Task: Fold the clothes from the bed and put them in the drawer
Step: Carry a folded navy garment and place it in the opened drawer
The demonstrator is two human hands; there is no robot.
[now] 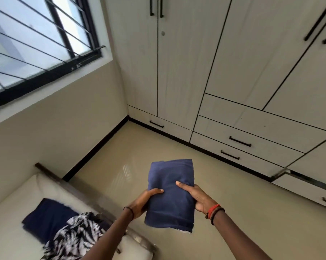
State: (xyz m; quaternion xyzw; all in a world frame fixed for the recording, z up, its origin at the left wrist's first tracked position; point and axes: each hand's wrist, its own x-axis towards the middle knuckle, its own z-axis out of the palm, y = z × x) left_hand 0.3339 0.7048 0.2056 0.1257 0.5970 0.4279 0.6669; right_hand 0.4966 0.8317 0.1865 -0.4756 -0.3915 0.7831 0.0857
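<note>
**Folded Garment Held Between Bed and Drawers**

Head view: A folded navy garment [170,194] was held over the glossy floor [233,203], clear of the bed [10,226]. It was gripped from both sides. The left hand [145,200] was curled round its left edge, thumb laid on top; the right hand [196,197] was clamped on its right edge in the same way. The bundle's long axis was seen to run away from the person, its far short edge pointed at the wardrobe [186,72].

The lowest drawer at far right [306,188] appeared to be pulled slightly out, a dark gap being shown above its front; its inside could not be seen. That drawer lay ahead and well to the right of the bundle, so the right hand was judged the nearer. A turn to the right was thought to be called for, with the long axis brought in line with the opening. The two handled drawers [239,141] straight ahead were shut.

On the bed, a dark blue cloth [44,218] and a black-and-white patterned garment [74,237] were left lying, the latter overlapping the former.
</note>
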